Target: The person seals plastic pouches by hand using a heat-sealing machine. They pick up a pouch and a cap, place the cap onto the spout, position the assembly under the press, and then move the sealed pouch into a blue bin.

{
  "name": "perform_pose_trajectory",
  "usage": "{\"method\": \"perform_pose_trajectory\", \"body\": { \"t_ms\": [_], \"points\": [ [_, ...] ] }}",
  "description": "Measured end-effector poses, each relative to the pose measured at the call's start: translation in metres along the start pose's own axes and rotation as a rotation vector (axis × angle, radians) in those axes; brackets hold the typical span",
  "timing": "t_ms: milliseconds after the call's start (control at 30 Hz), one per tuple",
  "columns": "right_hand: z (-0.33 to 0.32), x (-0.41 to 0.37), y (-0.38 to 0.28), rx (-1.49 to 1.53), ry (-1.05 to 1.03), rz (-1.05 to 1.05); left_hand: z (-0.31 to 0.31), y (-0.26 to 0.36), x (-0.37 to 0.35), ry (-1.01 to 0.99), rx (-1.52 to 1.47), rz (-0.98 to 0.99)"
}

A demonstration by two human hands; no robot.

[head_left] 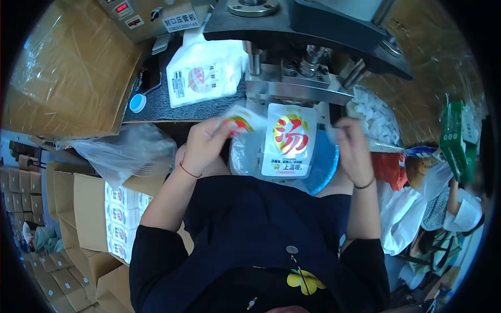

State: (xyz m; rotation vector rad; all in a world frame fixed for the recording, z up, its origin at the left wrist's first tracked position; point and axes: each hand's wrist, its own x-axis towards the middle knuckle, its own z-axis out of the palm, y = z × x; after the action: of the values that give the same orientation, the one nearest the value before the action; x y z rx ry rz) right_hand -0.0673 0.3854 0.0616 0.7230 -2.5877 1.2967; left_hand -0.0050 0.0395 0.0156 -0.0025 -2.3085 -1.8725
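Since the pouch (288, 141) hangs by its top right under the press (297, 78), it stays put by itself. Left hand (204, 145) pinches a spare pouch (239, 121) just left of the press, probably next in line. Right hand (354, 148) is curled just right of it, and I can't tell if it grips anything.

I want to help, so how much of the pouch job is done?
Done: boxed pouches fill a carton. In hand: a red-printed pouch stands at the press, and the left hand holds another pouch. Left: a bag of pouches waits.
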Motion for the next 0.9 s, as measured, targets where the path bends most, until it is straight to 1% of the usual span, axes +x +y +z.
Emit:
{"method": "perform_pose_trajectory", "body": {
  "t_ms": [33, 67, 100, 133, 167, 233, 267, 367, 400, 433, 467, 500, 533, 567, 633, 700, 733, 767, 800, 900],
  "points": [
    [0.008, 0.005, -0.005, 0.036, -0.098, -0.149, 0.006, 0.007, -0.003, -0.114, 0.032, 0.045],
    [0.011, 0.010, -0.016, 0.101, -0.148, -0.202, 0.015, 0.013, -0.007, -0.169, 0.026, -0.011],
    [0.016, 0.012, -0.023, 0.185, -0.102, -0.186, 0.025, 0.017, -0.009, -0.222, 0.019, -0.068],
    [0.021, 0.015, -0.028, 0.267, -0.055, -0.173, 0.032, 0.018, -0.009, -0.247, 0.120, 0.014],
    [0.023, 0.018, -0.033, 0.349, -0.007, -0.162, 0.043, 0.017, -0.011, -0.264, 0.073, -0.006],
    [0.027, 0.027, -0.045, 0.196, -0.048, -0.294, 0.058, 0.023, -0.014, -0.360, 0.097, -0.107],
    [0.026, 0.028, -0.048, 0.120, -0.064, -0.357, 0.065, 0.023, -0.017, -0.382, -0.021, -0.158],
    [0.014, 0.022, -0.036, -0.034, -0.069, -0.276, 0.081, 0.023, -0.027, -0.448, -0.348, -0.313],
    [0.005, 0.021, -0.036, -0.057, -0.152, -0.284, 0.083, 0.028, -0.029, -0.504, -0.434, -0.383],
    [0.002, 0.019, -0.035, -0.026, -0.220, -0.249, 0.086, 0.031, -0.031, -0.557, -0.523, -0.456],
    [0.001, 0.015, -0.034, 0.007, -0.287, -0.209, 0.089, 0.025, -0.032, -0.620, -0.513, -0.494],
    [-0.001, 0.012, -0.032, 0.040, -0.350, -0.167, 0.094, 0.022, -0.034, -0.641, -0.570, -0.521],
    [-0.005, 0.012, -0.028, 0.068, -0.351, -0.162, 0.099, 0.019, -0.035, -0.664, -0.625, -0.543],
    [-0.009, 0.013, -0.023, -0.085, -0.230, -0.164, 0.103, 0.017, -0.035, -0.688, -0.678, -0.561],
    [-0.020, 0.020, -0.012, -0.388, 0.018, -0.174, 0.103, 0.014, -0.032, -0.658, -0.681, -0.544],
    [-0.039, 0.023, 0.017, -0.734, 0.072, 0.030, 0.095, 0.009, -0.017, -0.609, -0.635, -0.545],
    [-0.050, 0.022, 0.043, -0.784, -0.060, 0.093, 0.091, 0.006, -0.008, -0.556, -0.758, -0.552],
    [-0.055, 0.023, 0.061, -0.831, -0.192, 0.155, 0.091, 0.004, 0.002, -0.481, -0.787, -0.539],
    [-0.053, 0.028, 0.060, -0.858, -0.213, 0.213, 0.086, 0.008, 0.015, -0.479, -0.775, -0.539],
    [-0.046, 0.030, 0.072, -0.779, -0.189, 0.155, 0.081, 0.010, 0.035, -0.466, -0.771, -0.551]
  ]
}}
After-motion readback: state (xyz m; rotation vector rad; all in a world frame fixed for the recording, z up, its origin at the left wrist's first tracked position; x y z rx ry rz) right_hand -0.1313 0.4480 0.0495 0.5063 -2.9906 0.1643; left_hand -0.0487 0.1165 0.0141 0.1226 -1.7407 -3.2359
